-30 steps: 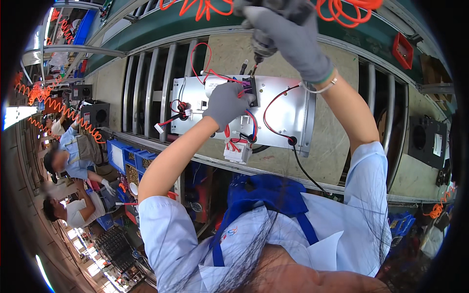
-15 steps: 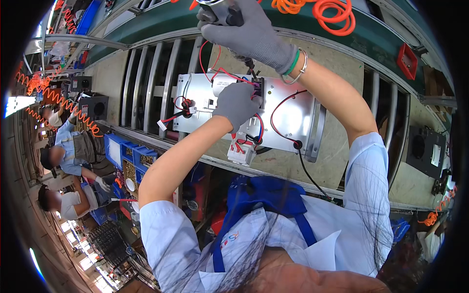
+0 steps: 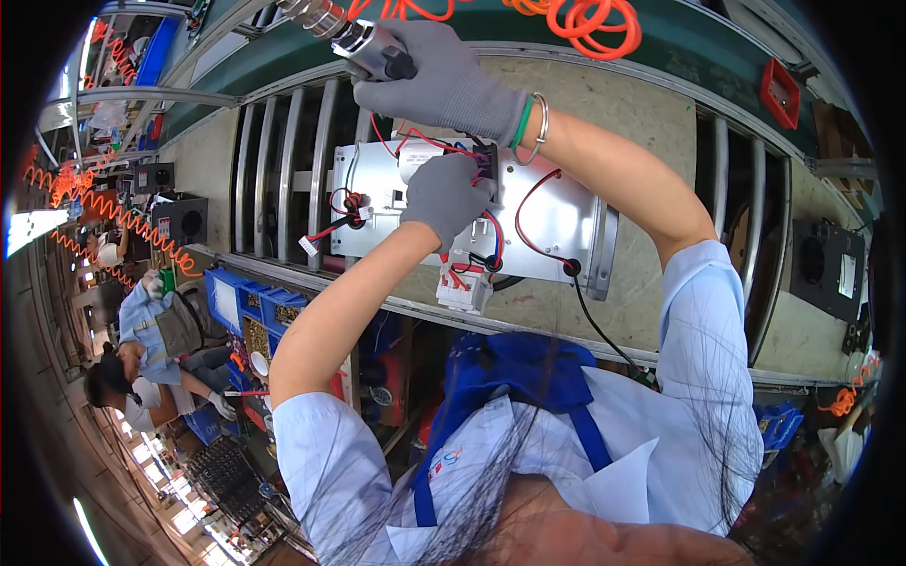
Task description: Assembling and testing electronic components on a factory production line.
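My right hand (image 3: 429, 80), in a grey glove, is wrapped round a silver pneumatic screwdriver (image 3: 373, 49) above the far side of a shiny metal plate (image 3: 552, 226). My left hand (image 3: 442, 193), also gloved, lies over the plate with its fingers closed at a black terminal block (image 3: 488, 162); what they pinch is hidden. A white cylinder (image 3: 413, 162) sits beside that hand. Red and blue wires run down from the block. Close to the plate's near edge is a white connector block (image 3: 462, 291), and a small white plug (image 3: 309, 246) hangs off its left end.
The plate rests on a board over a roller conveyor (image 3: 283, 179). Orange coiled hoses (image 3: 595, 26) hang at the far side, near a red tray (image 3: 780, 92). Blue bins (image 3: 226, 297) of small parts stand at left, with co-workers (image 3: 156, 325) beyond. A black-cased unit (image 3: 823, 269) is at right.
My right hand has moved left with the screwdriver, and more of the tool shows. My left hand stays at the terminal block. The view has shifted slightly; co-workers at left have changed posture.
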A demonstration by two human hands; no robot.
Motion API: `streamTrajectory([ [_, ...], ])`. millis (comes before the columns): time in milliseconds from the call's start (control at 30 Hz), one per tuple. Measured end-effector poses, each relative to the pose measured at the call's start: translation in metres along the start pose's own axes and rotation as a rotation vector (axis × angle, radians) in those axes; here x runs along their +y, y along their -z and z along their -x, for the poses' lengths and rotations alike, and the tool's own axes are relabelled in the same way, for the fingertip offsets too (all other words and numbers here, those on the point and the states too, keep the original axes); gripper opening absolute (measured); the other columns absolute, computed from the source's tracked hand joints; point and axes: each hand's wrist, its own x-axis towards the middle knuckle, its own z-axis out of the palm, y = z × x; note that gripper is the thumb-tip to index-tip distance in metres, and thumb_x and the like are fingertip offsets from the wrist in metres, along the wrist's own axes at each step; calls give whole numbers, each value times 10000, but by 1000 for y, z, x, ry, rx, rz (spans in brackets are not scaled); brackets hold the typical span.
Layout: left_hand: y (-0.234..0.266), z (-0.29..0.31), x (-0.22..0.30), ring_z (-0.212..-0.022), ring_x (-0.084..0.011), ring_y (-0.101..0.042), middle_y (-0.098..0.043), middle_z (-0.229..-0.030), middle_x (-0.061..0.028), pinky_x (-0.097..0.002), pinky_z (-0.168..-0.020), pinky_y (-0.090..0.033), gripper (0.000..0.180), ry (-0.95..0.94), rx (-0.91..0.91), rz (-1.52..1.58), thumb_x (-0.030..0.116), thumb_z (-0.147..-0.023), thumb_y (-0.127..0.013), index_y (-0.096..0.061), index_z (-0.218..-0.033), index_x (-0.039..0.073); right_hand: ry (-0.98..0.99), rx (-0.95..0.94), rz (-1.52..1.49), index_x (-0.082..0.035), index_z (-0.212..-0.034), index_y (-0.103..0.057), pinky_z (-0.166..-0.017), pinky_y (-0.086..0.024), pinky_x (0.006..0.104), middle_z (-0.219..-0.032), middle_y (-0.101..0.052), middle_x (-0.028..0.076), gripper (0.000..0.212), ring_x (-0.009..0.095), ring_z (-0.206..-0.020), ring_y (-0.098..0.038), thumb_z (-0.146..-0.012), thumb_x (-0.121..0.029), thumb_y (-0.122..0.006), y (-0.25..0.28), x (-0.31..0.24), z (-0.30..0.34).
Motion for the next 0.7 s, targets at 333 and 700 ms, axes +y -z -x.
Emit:
streamTrajectory([
  [333, 5, -3, 0, -648, -308, -627, -651, -708, -188, -414, -644, -469, 405, -8, -68, 98, 375, -784, -684, -697, -837, -26, -14, 32, -11, -114, -1184, -623, -843, -527, 349, -933, -685, 128, 627, 264, -882, -677, -645, -423, -704, 7, 19, 8],
  [700, 21, -11, 7, -835, -327, -663, -689, -865, -164, -421, -755, -496, 513, -20, -283, -216, 531, -850, -569, -698, -959, 46, 23, 92, -98, -51, -941, -626, -713, -503, 322, -780, -627, 94, 416, 198, -713, -618, -676, -358, -717, 17, 26, 13],
])
